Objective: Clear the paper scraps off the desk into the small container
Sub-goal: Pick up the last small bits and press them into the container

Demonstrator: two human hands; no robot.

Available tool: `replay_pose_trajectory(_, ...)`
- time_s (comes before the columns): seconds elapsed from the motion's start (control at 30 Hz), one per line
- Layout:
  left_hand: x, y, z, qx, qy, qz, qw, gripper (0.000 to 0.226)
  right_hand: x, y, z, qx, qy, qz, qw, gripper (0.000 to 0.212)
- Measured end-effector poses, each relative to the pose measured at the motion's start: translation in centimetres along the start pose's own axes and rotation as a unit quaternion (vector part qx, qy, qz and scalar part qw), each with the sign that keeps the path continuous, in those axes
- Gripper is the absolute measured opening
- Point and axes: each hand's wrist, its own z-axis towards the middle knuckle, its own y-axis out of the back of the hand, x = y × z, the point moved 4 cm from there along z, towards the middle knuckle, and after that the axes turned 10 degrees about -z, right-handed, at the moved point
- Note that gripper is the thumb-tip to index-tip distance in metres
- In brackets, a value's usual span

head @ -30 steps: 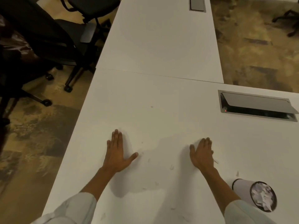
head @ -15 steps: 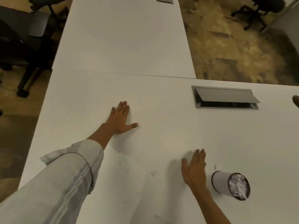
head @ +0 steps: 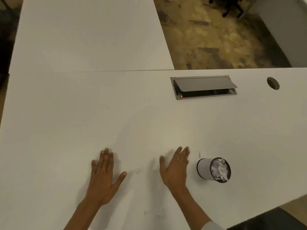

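Both hands lie flat on the white table [head: 66,123] in the lower middle of the frame, fingers straight and holding nothing. The left hand [head: 103,176] has its thumb splayed toward the centre; the right hand [head: 174,168] rests just left of the small container [head: 213,170], near it but apart.

The container stands at the lower right, already heaped with white paper to its dark rim. Loose paper scraps [head: 138,170] remain between the two hands, with a few more [head: 149,212] nearer the bottom edge and one thin sliver [head: 199,154] just above the container.

The likely trouble: the scraps are tiny and nearly the table's own colour, so a sweep with flat palms could miss some or push them off the near edge. The container looks full, so more paper may spill back out, and a careless right hand could knock it over.

Count: two hands, one container, one cable box [head: 205,87] with its lid ajar, one round grommet hole [head: 273,83], and three faint patches of scraps; single pieces are too small to count.
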Motion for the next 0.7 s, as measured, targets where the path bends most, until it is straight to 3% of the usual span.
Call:
replay_pose_trajectory(0.1, 1.9, 2.4, -0.3, -0.061, 0.089, -0.009, 0.994, 0.100, -2.1, 2.9, 5.8, 0.012, -0.136, -0.002, 0.991, 0.099)
replay_pose_trajectory(0.2, 3.7, 3.6, -1.1, -0.077, 0.190, -0.021, 0.978, 0.110, -3.9, 3.3, 8.2, 0.078, -0.245, 0.030, 0.966, 0.105)
replay_pose_trajectory(0.27, 4.5, 3.5, -2.1, -0.079, 0.245, -0.041, 0.965, 0.113, -4.5, 2.7, 8.2, 0.098, -0.269, 0.030, 0.958, 0.105)
replay_pose_trajectory(0.43, 3.5, 0.7, -4.1, -0.086, 0.256, -0.072, 0.960, 0.113, -1.2, -1.1, 3.5, 0.035, -0.143, -0.002, 0.989, 0.096)
replay_pose_trajectory(0.57, -1.0, -3.9, -5.3, -0.073, 0.183, -0.080, 0.977, 0.100, 2.9, -4.9, -3.1, 0.041, 0.004, -0.022, 0.999, 0.090)
replay_pose_trajectory(0.7, -4.4, -7.2, -7.0, -0.062, 0.094, -0.111, 0.987, 0.075, 4.6, -7.6, -8.8, 0.077, 0.183, -0.003, 0.980, 0.078)
